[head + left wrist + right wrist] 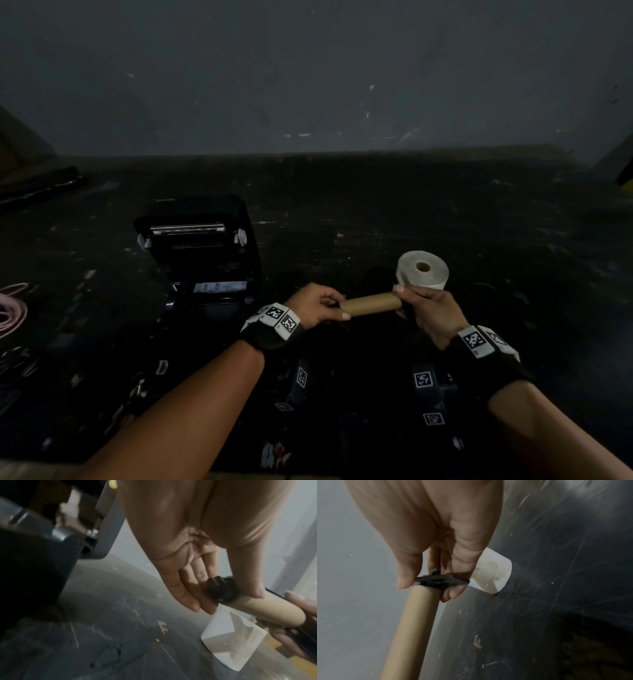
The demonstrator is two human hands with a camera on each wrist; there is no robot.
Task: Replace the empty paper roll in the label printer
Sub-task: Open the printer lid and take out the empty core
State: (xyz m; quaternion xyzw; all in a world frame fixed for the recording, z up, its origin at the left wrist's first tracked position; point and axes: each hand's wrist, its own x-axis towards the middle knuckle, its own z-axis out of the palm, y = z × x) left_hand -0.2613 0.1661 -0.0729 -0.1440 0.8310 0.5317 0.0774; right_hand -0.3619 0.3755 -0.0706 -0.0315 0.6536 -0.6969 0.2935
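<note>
My 2 hands hold the cardboard core (372,304) level (left hand (317,307) and right hand (432,312) pinching its black end caps), the new roll (423,272) standing just behind it.

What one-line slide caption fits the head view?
Both hands, left hand and right hand, hold the empty cardboard core between open label printer and fresh paper roll.

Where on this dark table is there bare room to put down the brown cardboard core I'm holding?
Bare tabletop lies between the open black label printer and the white paper roll; more lies right of the roll. The near edge is crowded with small bits, and a pink cord lies far left.
</note>
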